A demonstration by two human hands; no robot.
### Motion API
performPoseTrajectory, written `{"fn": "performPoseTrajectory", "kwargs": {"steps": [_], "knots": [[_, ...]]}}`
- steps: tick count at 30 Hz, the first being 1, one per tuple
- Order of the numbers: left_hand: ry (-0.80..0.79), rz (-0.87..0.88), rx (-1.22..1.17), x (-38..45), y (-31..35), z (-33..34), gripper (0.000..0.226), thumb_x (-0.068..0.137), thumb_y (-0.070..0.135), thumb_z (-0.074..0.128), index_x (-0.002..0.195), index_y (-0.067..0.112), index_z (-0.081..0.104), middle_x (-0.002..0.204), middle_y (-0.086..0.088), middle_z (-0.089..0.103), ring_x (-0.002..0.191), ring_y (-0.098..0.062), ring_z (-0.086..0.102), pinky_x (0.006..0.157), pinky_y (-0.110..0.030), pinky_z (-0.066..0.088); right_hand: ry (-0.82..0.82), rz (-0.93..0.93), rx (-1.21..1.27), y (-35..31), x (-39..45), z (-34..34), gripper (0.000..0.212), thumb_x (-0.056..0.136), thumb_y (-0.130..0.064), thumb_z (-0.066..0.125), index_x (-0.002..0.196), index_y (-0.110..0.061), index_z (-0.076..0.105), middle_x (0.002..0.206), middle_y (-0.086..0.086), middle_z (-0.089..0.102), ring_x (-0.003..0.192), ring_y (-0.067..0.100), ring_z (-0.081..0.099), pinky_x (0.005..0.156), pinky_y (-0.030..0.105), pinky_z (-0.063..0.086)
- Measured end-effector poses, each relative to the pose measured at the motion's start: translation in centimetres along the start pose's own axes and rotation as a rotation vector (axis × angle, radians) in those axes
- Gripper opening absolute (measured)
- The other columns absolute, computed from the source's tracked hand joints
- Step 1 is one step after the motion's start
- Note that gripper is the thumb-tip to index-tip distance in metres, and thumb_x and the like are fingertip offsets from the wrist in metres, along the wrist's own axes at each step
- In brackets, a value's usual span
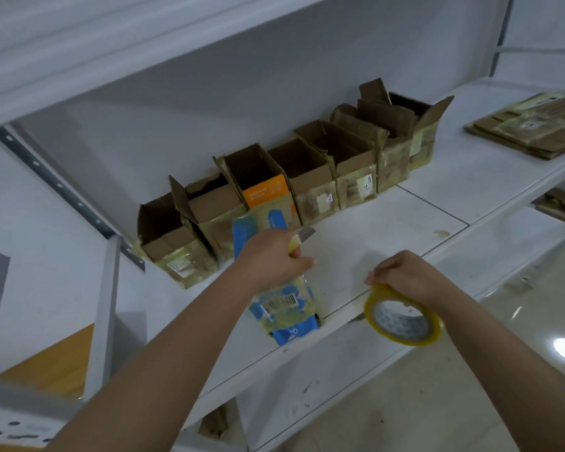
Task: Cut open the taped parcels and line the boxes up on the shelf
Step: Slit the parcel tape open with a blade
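Note:
Several opened cardboard boxes (310,184) stand in a row along the back of the white shelf (388,230), one with an orange front (266,192). A blue and white taped parcel (284,308) lies flat near the shelf's front edge. My left hand (271,256) rests over it, shut on a yellow-handled cutter (302,238) whose blade points right. My right hand (402,275) is at the shelf's front edge, gripping a roll of yellow tape (403,316) that hangs below the edge.
A stack of flattened cardboard (532,125) lies on the shelf at the far right. More cardboard (558,203) sits on a lower shelf at right. An upper shelf (111,60) overhangs the row. A metal upright (56,184) runs at left.

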State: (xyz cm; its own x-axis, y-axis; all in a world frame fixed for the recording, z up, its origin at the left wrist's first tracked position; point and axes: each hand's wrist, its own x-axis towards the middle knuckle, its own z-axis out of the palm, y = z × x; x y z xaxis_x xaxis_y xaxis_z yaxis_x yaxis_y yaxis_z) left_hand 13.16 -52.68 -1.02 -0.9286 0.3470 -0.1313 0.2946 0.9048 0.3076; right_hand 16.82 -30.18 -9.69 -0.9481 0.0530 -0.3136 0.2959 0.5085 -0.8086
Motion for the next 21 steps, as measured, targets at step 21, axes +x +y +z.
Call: {"fn": "performPoseTrajectory", "kwargs": {"steps": [21], "knots": [[0.181, -0.147, -0.339, -0.4, 3.0, -0.1, 0.05, 0.079, 0.066, 0.064, 0.095, 0.019, 0.06, 0.086, 0.011, 0.059, 0.078, -0.002, 0.057, 0.064, -0.024, 0.042, 0.144, -0.294, 0.326, -2.4, -2.7, -1.9, 0.016, 0.09, -0.038, 0.066, 0.086, -0.032, 0.08, 0.081, 0.0, 0.075, 0.075, 0.017, 0.071, 0.074, 0.034, 0.057]]}}
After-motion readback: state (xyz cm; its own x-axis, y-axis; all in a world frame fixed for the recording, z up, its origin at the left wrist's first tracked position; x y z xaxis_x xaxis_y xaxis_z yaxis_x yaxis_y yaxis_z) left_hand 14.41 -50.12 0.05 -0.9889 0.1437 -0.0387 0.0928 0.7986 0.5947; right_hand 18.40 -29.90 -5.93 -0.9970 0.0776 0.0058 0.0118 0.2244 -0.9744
